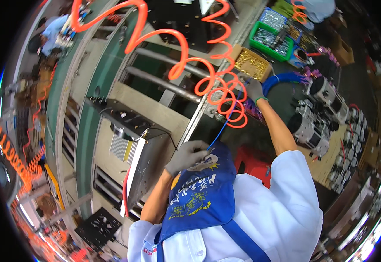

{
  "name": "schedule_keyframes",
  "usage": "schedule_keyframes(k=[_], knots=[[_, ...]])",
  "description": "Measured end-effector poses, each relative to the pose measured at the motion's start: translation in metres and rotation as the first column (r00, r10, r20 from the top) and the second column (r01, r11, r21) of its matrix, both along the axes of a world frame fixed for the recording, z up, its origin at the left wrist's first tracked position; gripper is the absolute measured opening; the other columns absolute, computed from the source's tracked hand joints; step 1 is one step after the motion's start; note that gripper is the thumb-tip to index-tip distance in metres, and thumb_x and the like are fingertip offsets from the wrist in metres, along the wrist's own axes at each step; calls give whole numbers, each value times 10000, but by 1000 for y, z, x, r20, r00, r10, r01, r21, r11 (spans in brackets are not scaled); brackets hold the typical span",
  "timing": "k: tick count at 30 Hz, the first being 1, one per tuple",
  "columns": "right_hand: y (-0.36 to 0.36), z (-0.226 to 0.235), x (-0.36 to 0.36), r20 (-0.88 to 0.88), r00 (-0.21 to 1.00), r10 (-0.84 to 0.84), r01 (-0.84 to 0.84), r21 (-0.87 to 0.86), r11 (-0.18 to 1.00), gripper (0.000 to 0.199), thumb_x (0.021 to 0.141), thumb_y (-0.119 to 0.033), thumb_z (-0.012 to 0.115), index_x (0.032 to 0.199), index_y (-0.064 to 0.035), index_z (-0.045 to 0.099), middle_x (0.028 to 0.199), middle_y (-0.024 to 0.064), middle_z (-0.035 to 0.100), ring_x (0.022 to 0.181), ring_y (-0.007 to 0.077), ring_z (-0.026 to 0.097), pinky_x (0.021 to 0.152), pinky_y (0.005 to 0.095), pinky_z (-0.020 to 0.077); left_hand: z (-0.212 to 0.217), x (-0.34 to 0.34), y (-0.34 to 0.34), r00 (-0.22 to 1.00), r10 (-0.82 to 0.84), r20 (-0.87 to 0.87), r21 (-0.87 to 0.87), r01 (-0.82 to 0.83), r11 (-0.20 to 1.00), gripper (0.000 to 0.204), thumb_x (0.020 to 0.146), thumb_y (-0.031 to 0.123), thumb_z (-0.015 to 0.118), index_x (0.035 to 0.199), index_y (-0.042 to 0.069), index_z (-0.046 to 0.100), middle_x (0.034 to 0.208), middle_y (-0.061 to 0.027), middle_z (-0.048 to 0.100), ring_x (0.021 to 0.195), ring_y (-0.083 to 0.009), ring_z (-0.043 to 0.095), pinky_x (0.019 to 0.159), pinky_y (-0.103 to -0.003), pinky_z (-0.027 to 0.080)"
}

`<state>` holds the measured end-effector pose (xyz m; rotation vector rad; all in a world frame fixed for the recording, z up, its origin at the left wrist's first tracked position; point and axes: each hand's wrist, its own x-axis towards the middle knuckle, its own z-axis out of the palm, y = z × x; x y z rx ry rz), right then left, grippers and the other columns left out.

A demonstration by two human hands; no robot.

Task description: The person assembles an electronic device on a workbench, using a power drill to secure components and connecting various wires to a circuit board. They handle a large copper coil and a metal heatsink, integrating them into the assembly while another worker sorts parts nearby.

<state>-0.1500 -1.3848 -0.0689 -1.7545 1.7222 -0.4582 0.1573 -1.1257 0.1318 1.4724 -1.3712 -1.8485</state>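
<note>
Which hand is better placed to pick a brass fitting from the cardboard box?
Right. The right hand is stretched out just below the cardboard box of brass fittings, while the left hand is back at the apron, pinching the thin blue tube.

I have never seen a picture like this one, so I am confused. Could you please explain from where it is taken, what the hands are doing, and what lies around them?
The picture comes from a wide fisheye camera worn on a person's head, looking down. That is why straight edges bend and the person's own white shirt and blue apron fill the bottom.

Both hands wear grey gloves. The left hand is near the chest and pinches one end of a thin blue tube. The right hand is stretched forward, toward the far end of that tube, beside a box of brass-coloured parts; whether it grips anything, I cannot tell.

An orange coiled air hose hangs in front. Further away are a green bin of small metal parts and, to the right, grey motor-like units.
</note>
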Motion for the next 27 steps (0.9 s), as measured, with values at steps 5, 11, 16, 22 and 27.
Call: schedule_keyframes(k=[5,11,16,22,27], knots=[[-54,-75,0,-395,837,378,-395,43,918,387,922,-295,533,1217,-110,701,1233,167,687,1107,377,655,965,465,508,59,88,71,980,198,13,140,-198,970,263,970,258,676,979,-1,720,808,-21,673,762,-84,608,667,-261,498],[-46,-45,34,-497,798,341,-348,83,934,401,920,-321,535,1216,-109,704,1230,172,688,1105,373,658,963,465,509,137,155,191,802,592,-79,134,-580,804,365,916,294,746,1039,-49,733,848,-74,707,718,-113,623,598,-256,472],[-44,-26,34,-580,784,223,-236,55,970,414,919,-343,537,1215,-109,706,1227,177,688,1103,370,661,961,465,510,181,184,267,655,752,-69,120,-743,658,426,811,323,805,998,-49,715,740,-90,675,579,-118,598,493,-258,466],[-33,-3,31,-628,775,69,-109,-25,994,430,917,-369,540,1214,-109,709,1224,182,688,1100,367,664,959,465,510,195,245,330,513,806,-294,-366,-840,401,405,839,409,803,903,47,634,604,-62,596,436,-113,522,382,-235,376],[-15,21,22,-647,757,-89,21,-112,993,444,915,-391,542,1213,-109,711,1221,187,688,1098,364,667,958,465,511,178,326,347,280,903,-325,-457,-883,109,335,937,344,704,1067,62,578,689,-39,591,470,-67,447,448,-201,354]])
